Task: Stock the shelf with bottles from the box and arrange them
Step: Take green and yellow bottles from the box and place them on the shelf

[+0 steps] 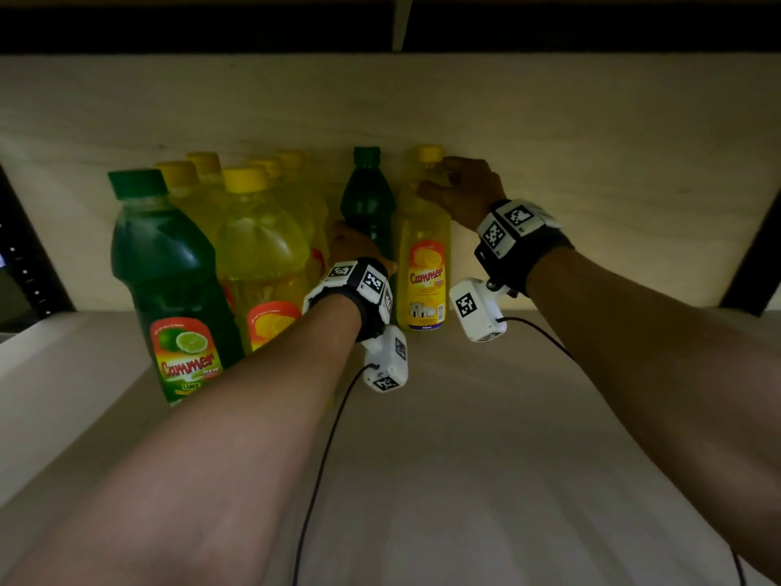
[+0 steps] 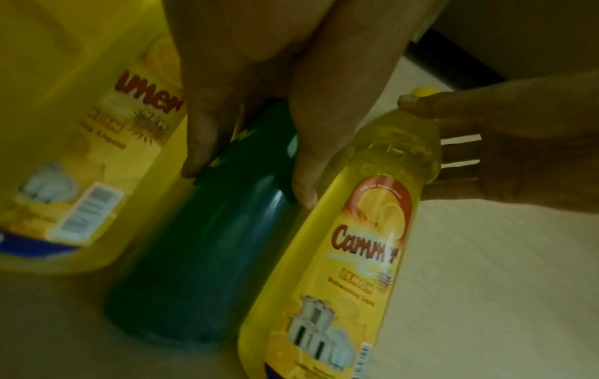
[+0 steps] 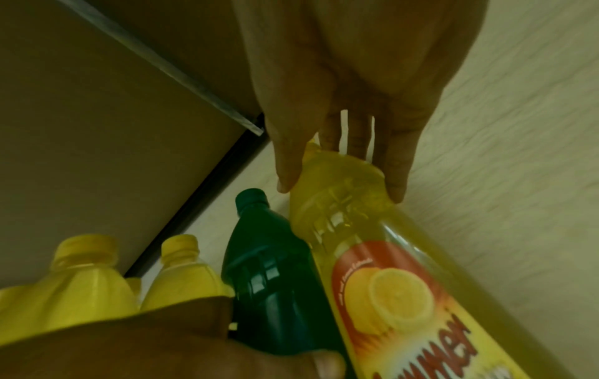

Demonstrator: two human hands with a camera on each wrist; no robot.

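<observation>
On the pale shelf board (image 1: 549,416) a small green bottle (image 1: 367,200) and a small yellow lemon bottle (image 1: 424,264) stand side by side at the back. My left hand (image 1: 355,243) grips the green bottle (image 2: 201,243) round its middle, thumb and fingers on either side. My right hand (image 1: 460,192) holds the yellow bottle (image 3: 372,230) at its shoulder just under the yellow cap (image 1: 430,153), thumb on one side and fingers on the other. The yellow bottle (image 2: 350,243) shows its Cammer label.
Left of the pair stand a large green lime bottle (image 1: 169,281) at the front and several large yellow bottles (image 1: 262,247) behind it. The back wall (image 1: 591,141) is close behind. Dark frame posts (image 1: 752,255) bound the shelf at both sides.
</observation>
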